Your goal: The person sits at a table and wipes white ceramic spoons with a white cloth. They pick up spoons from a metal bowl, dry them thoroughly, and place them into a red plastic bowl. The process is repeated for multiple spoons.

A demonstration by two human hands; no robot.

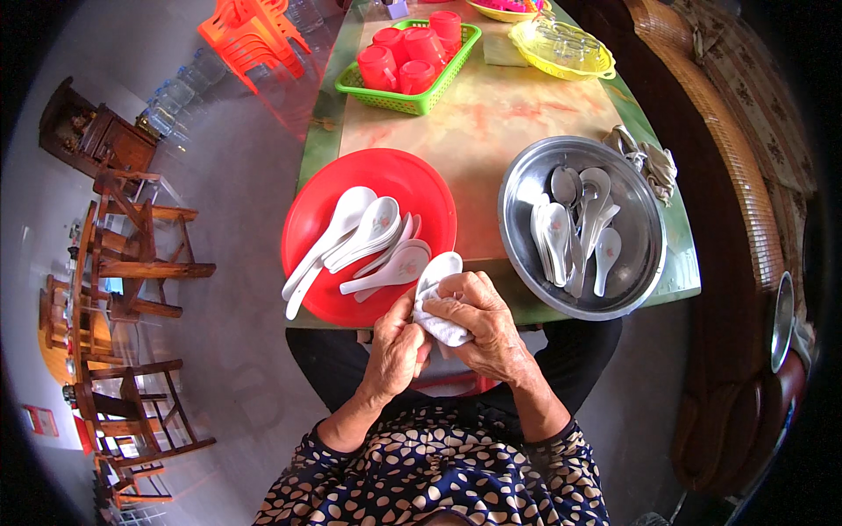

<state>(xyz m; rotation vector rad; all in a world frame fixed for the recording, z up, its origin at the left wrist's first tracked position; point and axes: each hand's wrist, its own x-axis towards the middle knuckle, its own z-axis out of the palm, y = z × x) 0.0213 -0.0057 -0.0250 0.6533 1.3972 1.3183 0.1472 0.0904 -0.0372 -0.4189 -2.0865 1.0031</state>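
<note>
A white soup spoon (438,268) points bowl-up between my hands, just beyond the table's near edge. My left hand (396,347) is closed at its lower left, gripping the spoon by its partly hidden handle. Around the spoon's lower part my right hand (485,323) presses a bunched white cloth (445,328). Just left of them, a red plastic basin (412,193) holds several white soup spoons (368,230). To the right stands a metal bowl (638,267) with more white spoons (553,238) and some metal spoons (566,186) in it.
Farther back on the table (456,127) is a green basket (423,103) of red mugs (379,67). A yellow basket (561,66) holds glasses. A crumpled cloth (653,167) lies beside the metal bowl. Wooden chairs (145,263) stand at left, a wooden bench (702,175) at right.
</note>
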